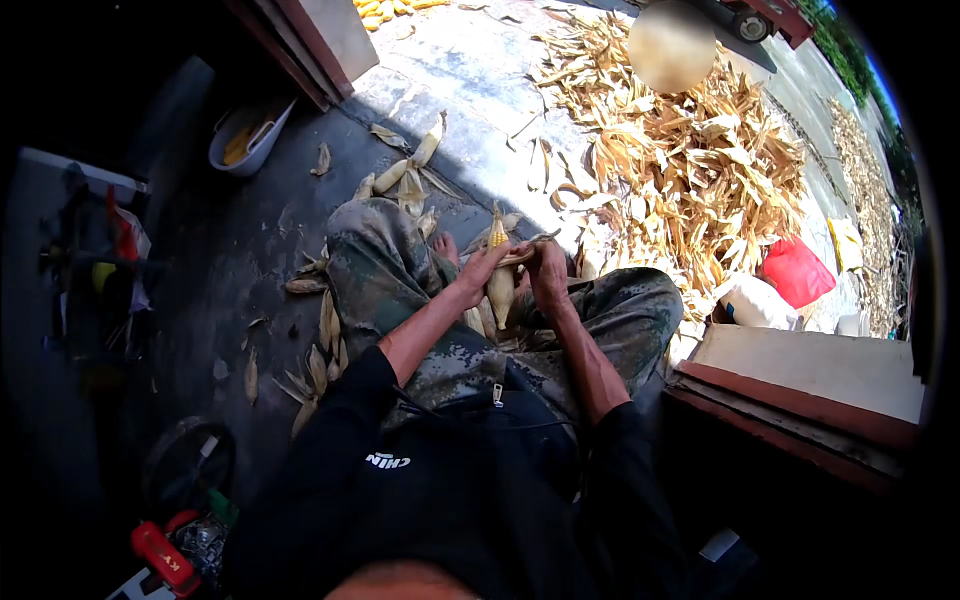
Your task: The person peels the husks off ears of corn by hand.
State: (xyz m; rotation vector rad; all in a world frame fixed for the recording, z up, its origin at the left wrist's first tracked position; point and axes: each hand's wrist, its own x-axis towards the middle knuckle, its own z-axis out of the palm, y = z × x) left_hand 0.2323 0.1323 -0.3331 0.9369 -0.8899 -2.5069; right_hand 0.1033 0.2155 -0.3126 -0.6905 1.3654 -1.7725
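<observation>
An ear of corn point(499, 292) hangs between my legs, its husk partly peeled so that yellow kernels show at the upper tip. My left hand point(484, 272) is closed around the ear from the left side. On the other side, my right hand point(547, 277) pinches strips of the dry husk point(530, 249) pulled away from the ear. Some fingers of both hands are hidden behind the ear and husk. Several unpeeled ears point(392, 177) lie on the floor just beyond my knees.
A large pile of dry husks point(700, 170) spreads ahead to the right. To the left stands a white tub point(247, 145) with yellow ears in it. More husked ears point(385, 10) lie at the top. A red bag point(798, 272) sits by the right doorway wall point(810, 365). Loose husks point(318, 370) litter the floor.
</observation>
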